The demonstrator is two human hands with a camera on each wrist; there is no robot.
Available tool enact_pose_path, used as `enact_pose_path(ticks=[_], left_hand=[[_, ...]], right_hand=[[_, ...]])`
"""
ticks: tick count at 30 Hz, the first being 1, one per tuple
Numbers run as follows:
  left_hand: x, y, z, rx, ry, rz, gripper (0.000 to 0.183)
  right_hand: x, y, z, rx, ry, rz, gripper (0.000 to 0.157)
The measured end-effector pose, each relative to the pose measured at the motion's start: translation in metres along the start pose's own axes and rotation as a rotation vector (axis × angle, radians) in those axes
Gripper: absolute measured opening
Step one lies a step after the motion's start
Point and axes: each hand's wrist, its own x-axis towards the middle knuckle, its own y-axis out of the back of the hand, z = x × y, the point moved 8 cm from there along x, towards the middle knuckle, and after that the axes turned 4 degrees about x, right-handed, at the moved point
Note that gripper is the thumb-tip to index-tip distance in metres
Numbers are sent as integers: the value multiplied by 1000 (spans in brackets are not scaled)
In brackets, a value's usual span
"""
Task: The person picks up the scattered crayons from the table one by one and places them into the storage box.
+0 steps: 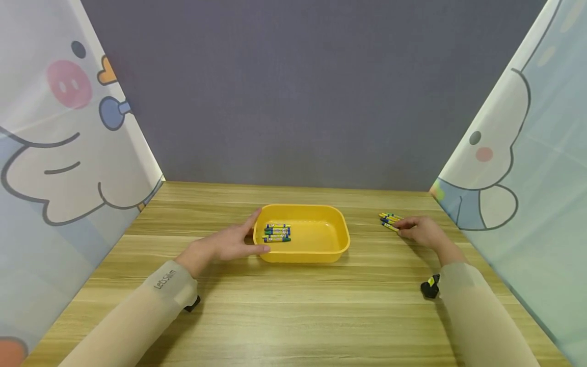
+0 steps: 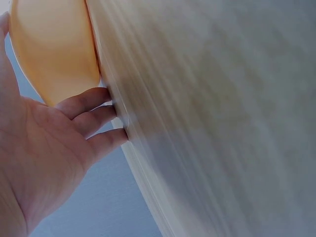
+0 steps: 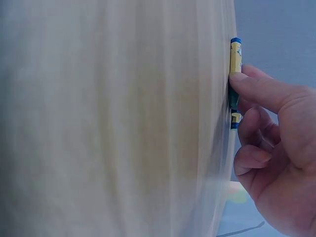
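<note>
A yellow plastic tray (image 1: 302, 258) sits on the wooden table, with several crayons (image 1: 277, 232) in yellow, blue and green wrappers lying side by side at its left end. My left hand (image 1: 231, 242) spans that end, thumb at the front rim and fingers along the outside. In the left wrist view its fingertips touch the tabletop by the tray (image 2: 54, 49). Off to the right, my right hand (image 1: 422, 232) pinches a yellow-wrapped crayon (image 3: 236, 57) between thumb and forefinger. Several more crayons (image 1: 385, 216) lie just beyond those fingertips.
A dark grey panel (image 1: 293, 92) stands along the table's back edge. Cartoon-printed sheets hang at the left (image 1: 55, 153) and right (image 1: 541, 168). Black devices show under the left wrist (image 1: 193, 305) and the right wrist (image 1: 429, 288). Wood-grain tabletop (image 1: 312, 311) stretches in front of the tray.
</note>
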Motion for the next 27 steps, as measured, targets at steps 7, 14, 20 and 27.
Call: enact_pose_path(ticks=[7,14,20,27], left_hand=[[1,-1,0,-5,-4,2,122],[1,1,3,6,-4,-4,122],[0,2,5,7,-9,-3,123],[0,2,4,6,-6,1,123]], right_hand=[[-1,0,-3,-5,-7,-8,28],[-1,1,-28,36,42,21,29],[6,-1,-69,59,88,22,28],[14,-10,-113,114,126,5,27]])
